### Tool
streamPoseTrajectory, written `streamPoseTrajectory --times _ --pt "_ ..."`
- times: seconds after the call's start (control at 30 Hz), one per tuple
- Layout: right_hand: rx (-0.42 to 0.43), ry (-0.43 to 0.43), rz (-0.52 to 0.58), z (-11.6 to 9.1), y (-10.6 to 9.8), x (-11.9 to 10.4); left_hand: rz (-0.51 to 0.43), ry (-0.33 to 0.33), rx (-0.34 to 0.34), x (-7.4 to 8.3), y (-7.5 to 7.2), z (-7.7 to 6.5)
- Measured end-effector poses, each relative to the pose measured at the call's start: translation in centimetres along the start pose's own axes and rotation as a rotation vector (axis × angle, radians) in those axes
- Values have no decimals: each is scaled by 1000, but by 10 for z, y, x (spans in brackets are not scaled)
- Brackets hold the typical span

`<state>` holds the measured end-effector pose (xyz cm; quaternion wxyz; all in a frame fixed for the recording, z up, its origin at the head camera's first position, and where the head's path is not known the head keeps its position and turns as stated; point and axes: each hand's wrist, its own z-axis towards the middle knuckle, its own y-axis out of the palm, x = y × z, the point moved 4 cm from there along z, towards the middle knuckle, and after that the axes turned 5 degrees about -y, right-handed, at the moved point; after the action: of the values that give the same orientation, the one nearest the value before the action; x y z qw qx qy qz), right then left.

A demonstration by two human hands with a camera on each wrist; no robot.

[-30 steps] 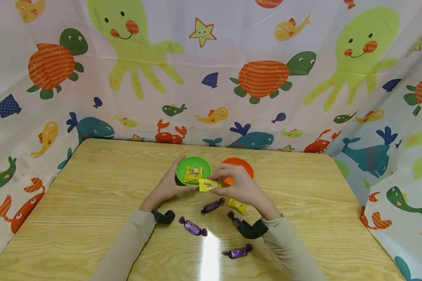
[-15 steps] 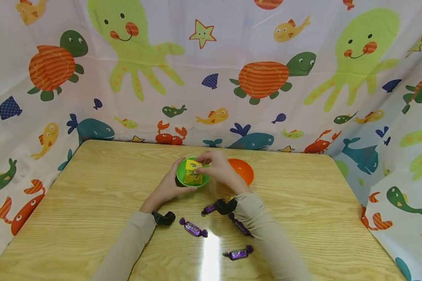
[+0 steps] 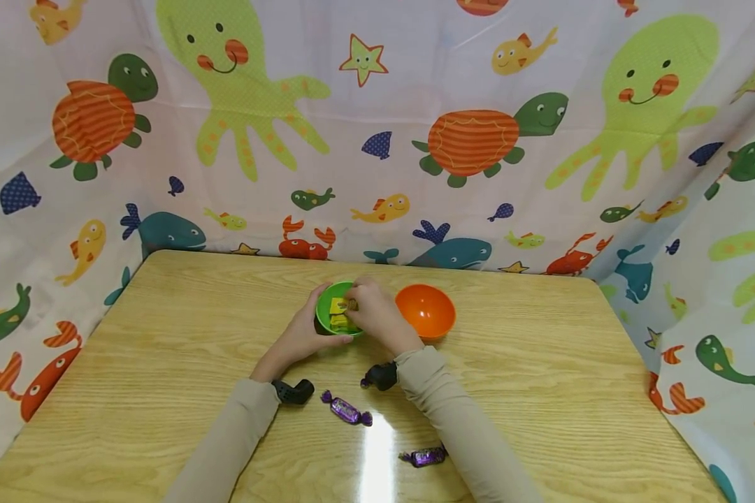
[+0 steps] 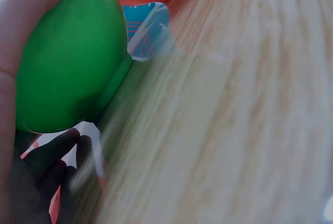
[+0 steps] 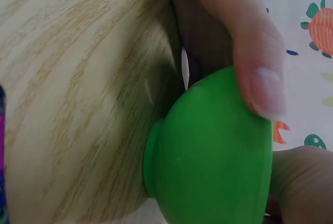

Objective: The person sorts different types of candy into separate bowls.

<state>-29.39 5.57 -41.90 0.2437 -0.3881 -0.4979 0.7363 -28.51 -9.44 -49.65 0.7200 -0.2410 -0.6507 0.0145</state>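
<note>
My left hand (image 3: 305,328) grips the green bowl (image 3: 323,323) around its left side, thumb along the near rim. In the left wrist view the green bowl (image 4: 73,52) stands on the wood, its foot touching the table. My right hand (image 3: 377,312) reaches down into the bowl over its right rim, fingertips pinching a yellow candy packet (image 3: 352,305) that is mostly covered. More yellow packets (image 3: 338,313) lie in the bowl beneath. From the right wrist view, the left thumb (image 5: 263,89) presses the bowl's outside, and the right hand (image 5: 307,180) is over the rim.
Right of the green bowl stands an orange bowl (image 3: 426,312) with no contents visible. Purple twist-wrapped candies (image 3: 346,410) lie on the wooden table (image 3: 182,363) nearer the person, one partly behind the right wrist camera (image 3: 382,377). A sea-animal curtain (image 3: 377,91) hangs behind.
My right hand has moved left from between the bowls, carrying a yellow candy packet, and lowered into the green bowl. The orange bowl is uncovered now. My left hand has stayed put.
</note>
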Motion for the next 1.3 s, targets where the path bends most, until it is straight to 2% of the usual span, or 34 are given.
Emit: streamPoseTrajectory --times 0.33,0.5,0.63,0.77,0.9,1.0,1.17,1.3 --pt "-50 23 -10 2 0 -4 21 -1 7 -2 0 -2" --pt "-59 39 53 0 -4 -5 25 -2 9 -4 -1 -3" --pt "-61 60 114 -4 -16 -4 23 -3 9 -4 -2 -2" --pt "-25 23 186 -10 -33 -3 17 3 8 -3 -3 -2" --pt "37 -43 267 -23 -55 0 19 -3 11 -3 -3 -1" --pt "106 -60 315 -38 -71 6 26 -11 12 -2 -2 0" --pt "183 -8 376 -69 -85 23 32 -6 13 -1 1 1" --pt "207 47 389 -99 -84 34 36 -5 13 0 1 1"
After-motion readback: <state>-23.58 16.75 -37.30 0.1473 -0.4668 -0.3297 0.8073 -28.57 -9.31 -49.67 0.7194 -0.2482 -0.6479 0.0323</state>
